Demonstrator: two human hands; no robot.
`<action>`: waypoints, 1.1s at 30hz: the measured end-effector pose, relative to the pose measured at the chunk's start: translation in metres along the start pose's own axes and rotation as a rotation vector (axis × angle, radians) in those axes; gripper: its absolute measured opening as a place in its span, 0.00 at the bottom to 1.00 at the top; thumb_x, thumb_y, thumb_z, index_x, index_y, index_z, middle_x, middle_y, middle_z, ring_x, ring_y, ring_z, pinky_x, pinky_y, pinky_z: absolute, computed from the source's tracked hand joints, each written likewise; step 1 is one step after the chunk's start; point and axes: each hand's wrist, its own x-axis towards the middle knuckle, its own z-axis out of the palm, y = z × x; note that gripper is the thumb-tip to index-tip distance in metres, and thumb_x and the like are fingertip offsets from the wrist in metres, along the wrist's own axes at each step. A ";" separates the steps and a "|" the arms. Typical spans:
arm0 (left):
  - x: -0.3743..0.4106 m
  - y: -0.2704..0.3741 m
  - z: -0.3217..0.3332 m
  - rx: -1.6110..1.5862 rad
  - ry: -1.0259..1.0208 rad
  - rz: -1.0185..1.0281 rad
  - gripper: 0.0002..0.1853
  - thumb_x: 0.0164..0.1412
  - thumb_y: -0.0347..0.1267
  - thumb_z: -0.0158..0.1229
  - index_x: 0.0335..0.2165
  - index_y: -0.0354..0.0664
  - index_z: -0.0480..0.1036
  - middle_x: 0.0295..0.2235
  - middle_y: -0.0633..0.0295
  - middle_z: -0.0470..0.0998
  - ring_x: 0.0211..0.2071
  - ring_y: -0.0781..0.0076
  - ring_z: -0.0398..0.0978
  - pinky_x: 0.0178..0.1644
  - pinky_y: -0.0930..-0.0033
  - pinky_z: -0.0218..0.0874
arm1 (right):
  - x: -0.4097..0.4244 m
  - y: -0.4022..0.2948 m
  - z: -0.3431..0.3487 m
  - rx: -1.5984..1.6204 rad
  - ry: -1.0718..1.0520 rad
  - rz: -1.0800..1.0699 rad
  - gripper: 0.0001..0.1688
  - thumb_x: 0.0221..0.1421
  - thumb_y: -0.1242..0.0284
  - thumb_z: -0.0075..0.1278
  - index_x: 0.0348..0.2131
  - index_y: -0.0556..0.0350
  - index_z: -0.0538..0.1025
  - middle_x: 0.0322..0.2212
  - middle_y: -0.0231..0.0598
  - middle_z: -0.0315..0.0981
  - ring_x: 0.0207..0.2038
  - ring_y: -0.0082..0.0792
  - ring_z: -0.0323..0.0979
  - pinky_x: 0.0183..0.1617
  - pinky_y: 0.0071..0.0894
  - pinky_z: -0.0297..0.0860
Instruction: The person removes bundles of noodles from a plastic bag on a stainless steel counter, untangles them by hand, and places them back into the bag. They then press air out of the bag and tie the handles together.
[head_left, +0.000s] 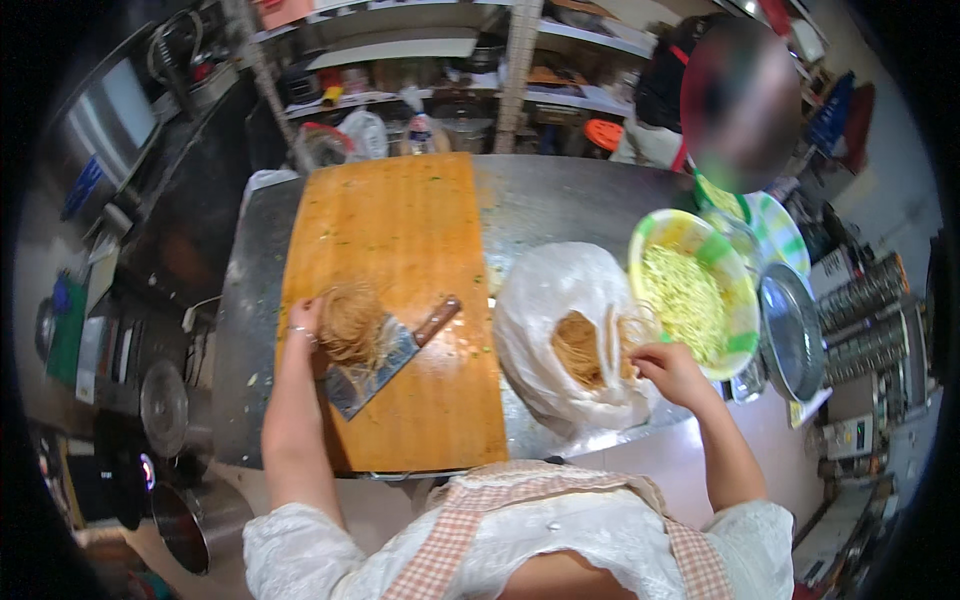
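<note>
My left hand holds a bundle of thin brown noodles above the wooden board. Under and beside the bundle lies a cleaver, its brown handle pointing to the upper right; some strands hang over the blade. My right hand is at the right side of the opening of a white plastic bag, its fingers pinched on a few strands or the bag's edge; which one cannot be told. More brown noodles show inside the bag.
Right of the bag stands a green and white basin of shredded cabbage. A metal pan is beyond it. Another person is at the far right. Shelves line the back; a large pot stands low at left.
</note>
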 end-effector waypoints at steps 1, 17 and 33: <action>-0.002 0.016 -0.001 0.224 0.053 0.093 0.17 0.45 0.37 0.55 0.31 0.32 0.69 0.27 0.54 0.73 0.29 0.67 0.69 0.34 0.69 0.60 | 0.002 0.020 0.000 -0.141 0.003 -0.037 0.11 0.40 0.80 0.45 0.30 0.62 0.73 0.21 0.48 0.71 0.23 0.38 0.70 0.29 0.29 0.65; -0.253 0.245 0.116 0.151 -0.619 0.933 0.14 0.47 0.28 0.51 0.36 0.38 0.66 0.37 0.52 0.68 0.35 0.57 0.67 0.41 0.66 0.59 | 0.059 0.032 0.050 -0.753 -0.262 -0.360 0.28 0.40 0.76 0.41 0.46 0.50 0.59 0.37 0.43 0.63 0.29 0.42 0.68 0.30 0.38 0.65; -0.287 0.279 0.165 -0.042 -0.576 0.954 0.15 0.49 0.26 0.49 0.38 0.33 0.63 0.37 0.52 0.68 0.39 0.60 0.67 0.44 0.67 0.58 | 0.014 -0.013 -0.033 0.311 -0.352 -0.044 0.16 0.41 0.87 0.30 0.33 0.63 0.65 0.17 0.38 0.65 0.15 0.23 0.66 0.18 0.20 0.64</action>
